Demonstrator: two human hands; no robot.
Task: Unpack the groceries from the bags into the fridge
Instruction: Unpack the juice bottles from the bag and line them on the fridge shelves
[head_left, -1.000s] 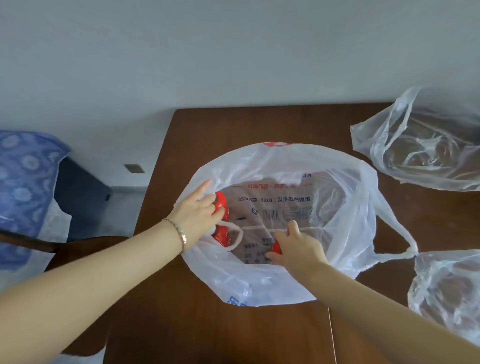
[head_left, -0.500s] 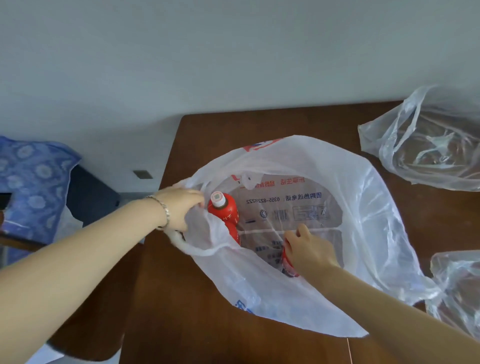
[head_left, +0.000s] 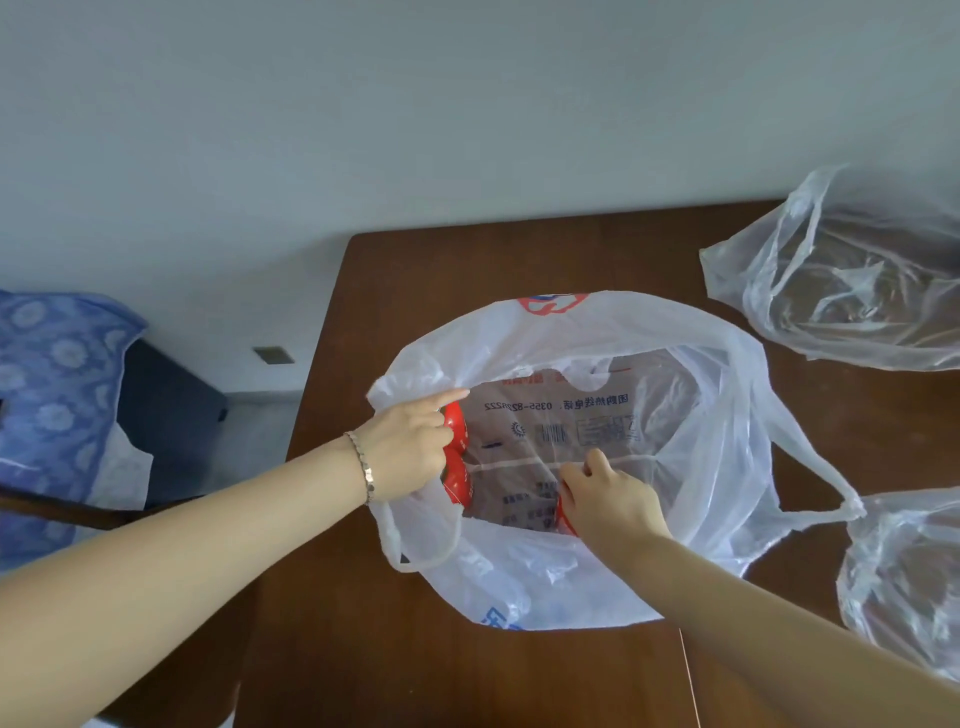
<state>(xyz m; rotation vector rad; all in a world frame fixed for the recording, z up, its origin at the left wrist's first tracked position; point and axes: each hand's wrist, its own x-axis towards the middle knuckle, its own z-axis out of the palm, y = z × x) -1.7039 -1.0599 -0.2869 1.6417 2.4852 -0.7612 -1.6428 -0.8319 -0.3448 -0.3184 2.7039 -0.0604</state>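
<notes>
Bag (head_left: 597, 587), white plastic, lies open-mouthed on table (head_left: 467, 270). Left hand (head_left: 410, 452), index finger straight, grips red bottle (head_left: 460, 483) at its left rim. Right hand (head_left: 610, 501), knuckles up, curls round second red bottle (head_left: 563, 514) inside, mostly hidden.

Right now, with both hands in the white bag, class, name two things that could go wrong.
1. The left hand grips a red bottle against the thin wall of the white bag; lifting might snag and drag the bag.
2. The right hand covers most of the second red bottle, so its hold may slip.
</notes>
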